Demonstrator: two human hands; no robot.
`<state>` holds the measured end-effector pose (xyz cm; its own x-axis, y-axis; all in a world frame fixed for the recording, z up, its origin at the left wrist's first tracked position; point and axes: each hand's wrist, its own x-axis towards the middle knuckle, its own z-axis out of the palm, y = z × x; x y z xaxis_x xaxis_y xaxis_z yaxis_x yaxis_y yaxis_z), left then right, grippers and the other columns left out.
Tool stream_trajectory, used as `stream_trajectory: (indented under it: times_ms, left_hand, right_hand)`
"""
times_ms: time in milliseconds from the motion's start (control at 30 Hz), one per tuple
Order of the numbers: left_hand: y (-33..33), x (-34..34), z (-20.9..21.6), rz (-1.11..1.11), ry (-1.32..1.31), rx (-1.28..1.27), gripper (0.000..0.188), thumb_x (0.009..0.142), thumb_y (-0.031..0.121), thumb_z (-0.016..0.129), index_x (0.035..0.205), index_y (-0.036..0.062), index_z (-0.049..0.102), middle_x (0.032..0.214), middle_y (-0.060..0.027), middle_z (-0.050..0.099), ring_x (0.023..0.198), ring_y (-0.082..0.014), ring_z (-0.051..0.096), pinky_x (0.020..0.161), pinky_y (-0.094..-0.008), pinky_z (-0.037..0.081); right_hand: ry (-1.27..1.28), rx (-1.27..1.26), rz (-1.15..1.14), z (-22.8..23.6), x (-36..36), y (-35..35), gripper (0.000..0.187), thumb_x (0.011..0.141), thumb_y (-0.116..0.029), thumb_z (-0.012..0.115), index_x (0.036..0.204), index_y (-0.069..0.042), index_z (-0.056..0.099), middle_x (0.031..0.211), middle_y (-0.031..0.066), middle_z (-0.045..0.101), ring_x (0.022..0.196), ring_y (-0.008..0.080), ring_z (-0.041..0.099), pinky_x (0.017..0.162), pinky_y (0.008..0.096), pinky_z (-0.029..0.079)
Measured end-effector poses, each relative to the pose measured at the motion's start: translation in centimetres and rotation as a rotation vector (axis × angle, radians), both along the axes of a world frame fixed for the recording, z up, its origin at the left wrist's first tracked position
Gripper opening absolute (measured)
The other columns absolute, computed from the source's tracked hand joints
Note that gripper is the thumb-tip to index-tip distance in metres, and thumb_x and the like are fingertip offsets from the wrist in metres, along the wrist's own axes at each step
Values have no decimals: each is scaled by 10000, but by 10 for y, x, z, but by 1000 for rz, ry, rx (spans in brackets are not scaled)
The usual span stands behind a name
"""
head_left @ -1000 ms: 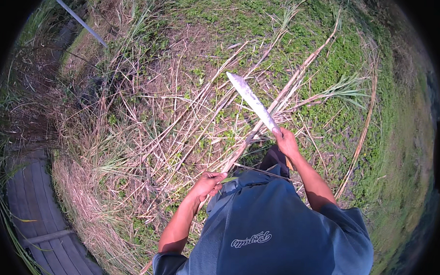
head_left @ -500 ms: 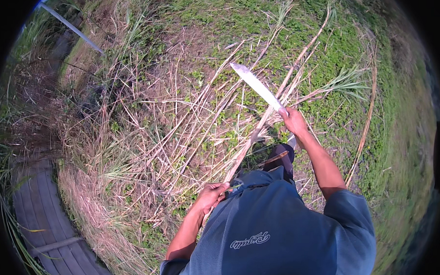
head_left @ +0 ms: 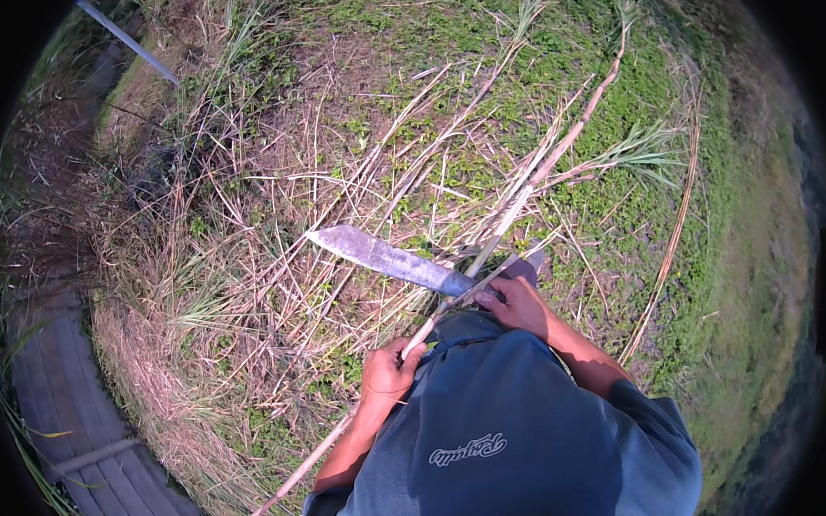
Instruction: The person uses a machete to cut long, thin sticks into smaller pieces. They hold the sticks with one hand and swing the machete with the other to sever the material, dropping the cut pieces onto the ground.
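Observation:
My left hand [head_left: 389, 374] is closed around a long, pale cane stalk [head_left: 563, 147], just in front of my body. Its lower end slants down past my left forearm, and the upper part runs far off to the right over the grass. In my right hand [head_left: 520, 307] is a machete [head_left: 381, 256], its broad, worn grey blade pointing left. The blade crosses the stalk close to the right hand, where loose dry leaves hang; whether its edge touches the stalk I cannot tell. The machete's handle is mostly hidden by the fingers.
Cut dry stalks and leaves [head_left: 277, 253] litter the ground to the left and ahead. A green leafy top [head_left: 639, 157] lies at the right, beside a long bent dry stem [head_left: 678, 231]. Grey ridged sheets [head_left: 58, 382] lie at the lower left; a pale pole [head_left: 129, 41] leans at the far left.
The machete has come down and nearer my body, from pointing up and away to lying across the stalk. The stalk now extends below my left hand, past the forearm.

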<state>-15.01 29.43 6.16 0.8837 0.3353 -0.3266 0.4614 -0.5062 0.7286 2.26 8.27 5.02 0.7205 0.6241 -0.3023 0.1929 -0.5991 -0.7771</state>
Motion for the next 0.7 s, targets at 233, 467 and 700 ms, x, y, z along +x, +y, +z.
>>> stream_trajectory:
  times_ms: [233,467,700]
  left_hand:
    - [-7,-4,-10,41,-56,55,271,872,308,700,983,61,715,617,-184,629,569,-357,643,559,-434,494]
    - [-12,-5,6,4,-68,275,259,875,288,686,1007,66,708,774,-184,685,670,-366,671,600,-447,522]
    - [-10,-10,4,-1,-74,317,265,875,286,685,1010,60,711,879,-178,704,731,-372,683,635,-438,543]
  right_hand:
    - [-107,133,10,-12,-11,-6,239,897,-268,660,944,-35,670,650,194,575,601,320,586,595,416,456]
    - [-164,-35,34,-28,2,-18,244,898,-271,661,846,-39,602,626,130,545,596,278,575,580,411,439]
    - [-148,154,-609,-71,73,-36,483,958,-482,533,850,-14,580,597,102,543,563,226,517,574,399,429]
